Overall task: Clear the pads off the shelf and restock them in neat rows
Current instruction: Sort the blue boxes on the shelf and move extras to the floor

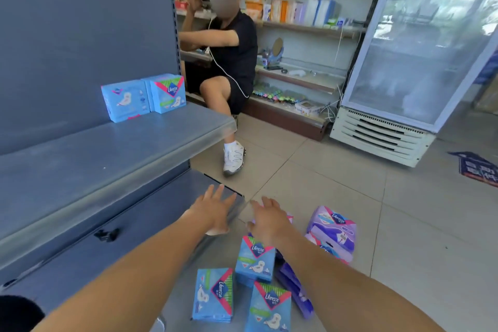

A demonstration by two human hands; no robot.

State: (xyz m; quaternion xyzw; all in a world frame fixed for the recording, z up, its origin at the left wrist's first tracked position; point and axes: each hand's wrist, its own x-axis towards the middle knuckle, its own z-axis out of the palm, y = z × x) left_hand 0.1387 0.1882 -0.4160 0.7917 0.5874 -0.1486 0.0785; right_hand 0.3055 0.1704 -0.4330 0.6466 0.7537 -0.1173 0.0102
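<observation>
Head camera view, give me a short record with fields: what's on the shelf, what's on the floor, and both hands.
shelf: two blue pad packs upright, side by side at the back of the grey shelf
floor: three blue packs and purple packs lying loose
left hand: open, fingers spread, holds nothing
right hand: open, above the floor packs
progress: restocking barely begun

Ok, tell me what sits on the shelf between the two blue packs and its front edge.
Nothing: in the head view the grey shelf is bare from the two blue packs forward to its front edge.
</observation>
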